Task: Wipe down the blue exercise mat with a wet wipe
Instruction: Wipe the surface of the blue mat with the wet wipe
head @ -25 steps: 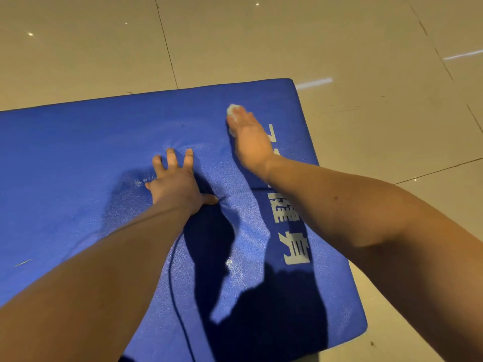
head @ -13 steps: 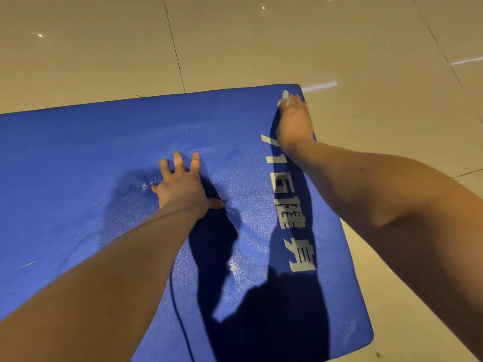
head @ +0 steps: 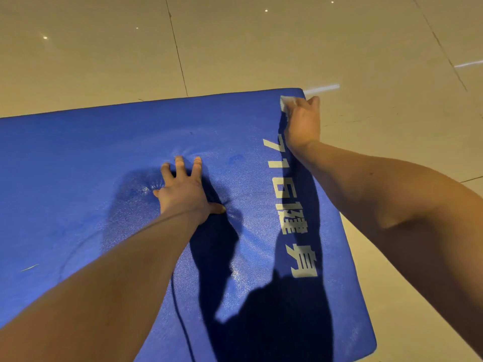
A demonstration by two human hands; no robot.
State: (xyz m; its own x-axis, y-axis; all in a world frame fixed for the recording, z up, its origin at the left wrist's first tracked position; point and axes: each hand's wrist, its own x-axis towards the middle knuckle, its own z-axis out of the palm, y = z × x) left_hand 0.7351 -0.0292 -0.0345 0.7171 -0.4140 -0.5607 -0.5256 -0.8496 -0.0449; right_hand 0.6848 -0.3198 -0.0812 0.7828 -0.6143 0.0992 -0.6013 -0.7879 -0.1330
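Note:
The blue exercise mat (head: 104, 163) lies flat on the tiled floor, with pale lettering along its right side. My left hand (head: 184, 190) presses down on the mat's middle with fingers spread, denting the foam. My right hand (head: 303, 124) is at the mat's far right corner, pressing a white wet wipe (head: 285, 102) against the surface. Only a small edge of the wipe shows past my fingers. My arms cast dark shadows over the near part of the mat.
Glossy beige floor tiles (head: 261, 48) with dark grout lines surround the mat on the far and right sides. A thin dark cord (head: 180, 317) runs over the mat's near part. A small pale scrap (head: 30, 267) lies on the mat at left.
My right hand has slid the wipe from the mat's middle far area out to the far right corner. My left hand has stayed pressed in place.

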